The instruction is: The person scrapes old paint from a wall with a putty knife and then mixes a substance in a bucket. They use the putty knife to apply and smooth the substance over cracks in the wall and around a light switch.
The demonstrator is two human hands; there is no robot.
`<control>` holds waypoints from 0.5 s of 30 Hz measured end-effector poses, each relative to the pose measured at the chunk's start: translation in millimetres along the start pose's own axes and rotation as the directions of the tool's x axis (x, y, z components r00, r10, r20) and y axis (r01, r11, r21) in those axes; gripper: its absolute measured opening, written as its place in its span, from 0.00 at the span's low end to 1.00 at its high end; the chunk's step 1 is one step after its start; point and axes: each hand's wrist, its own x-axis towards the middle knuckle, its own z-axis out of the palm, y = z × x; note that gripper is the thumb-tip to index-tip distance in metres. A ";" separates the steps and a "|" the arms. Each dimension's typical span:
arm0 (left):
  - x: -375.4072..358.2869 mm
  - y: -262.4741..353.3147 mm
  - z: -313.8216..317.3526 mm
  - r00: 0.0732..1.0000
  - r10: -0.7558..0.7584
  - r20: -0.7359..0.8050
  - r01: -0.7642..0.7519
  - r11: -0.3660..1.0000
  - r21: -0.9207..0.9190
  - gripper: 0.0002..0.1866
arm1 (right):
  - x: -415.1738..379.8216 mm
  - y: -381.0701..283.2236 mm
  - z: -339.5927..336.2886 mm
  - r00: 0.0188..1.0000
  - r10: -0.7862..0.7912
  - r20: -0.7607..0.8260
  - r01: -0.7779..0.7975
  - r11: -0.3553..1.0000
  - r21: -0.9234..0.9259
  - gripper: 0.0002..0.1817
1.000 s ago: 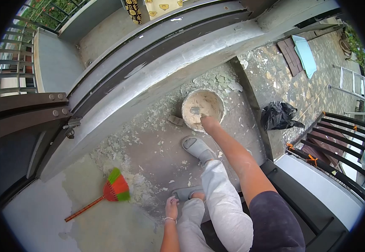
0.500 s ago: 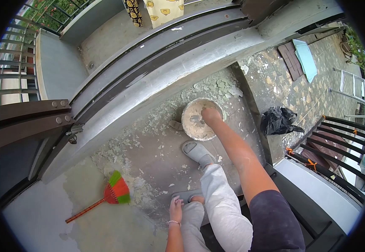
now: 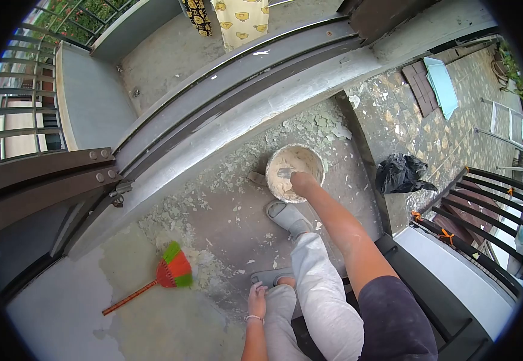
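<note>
My right hand (image 3: 303, 183) is inside a round bucket (image 3: 271, 186) with a crusted pale rim. Its fingers are closed on a putty knife (image 3: 285, 172), whose grey blade shows just left of the fist; the handle is hidden. Around the blade lies a thick beige paste (image 3: 297, 157), filling part of the bucket. My left hand (image 3: 256, 301), dusted white and with a bracelet at the wrist, hangs by my bent knee. Its fingers are loosely bent and slightly apart, with nothing seen in them.
Paint flakes (image 3: 321, 127) litter the floor by the sill. An orange and green broom (image 3: 171, 268) lies at left. A black plastic bag (image 3: 401, 173) sits right of the ledge, near black railings (image 3: 484, 207). My grey slippers (image 3: 285, 216) stand close to the bucket.
My right hand has shifted slightly within the bucket, and the blade now shows more plainly beside it. The whole view has drifted a little; my left hand stays by the knee.
</note>
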 end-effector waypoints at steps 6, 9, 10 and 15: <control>-12.7 23.6 -1.2 1.000 -0.009 0.018 0.008 1.000 0.010 0.18 | -17.1 5.0 -13.1 0.993 0.116 -0.017 -0.114 0.988 0.101 0.13; -18.0 22.1 -5.9 1.000 0.007 0.018 -0.007 1.000 0.008 0.18 | -26.1 10.1 -27.1 0.986 0.104 -0.126 -0.098 0.994 0.053 0.13; -22.0 21.6 -8.2 1.000 0.007 0.011 -0.007 1.000 -0.001 0.18 | -32.2 10.9 -31.9 0.982 0.105 -0.158 -0.091 0.992 0.092 0.12; -49.6 26.3 -26.9 1.000 -0.009 -0.001 0.009 0.999 0.041 0.18 | -82.8 0.8 -67.0 0.934 0.294 -0.201 -0.229 0.928 0.293 0.09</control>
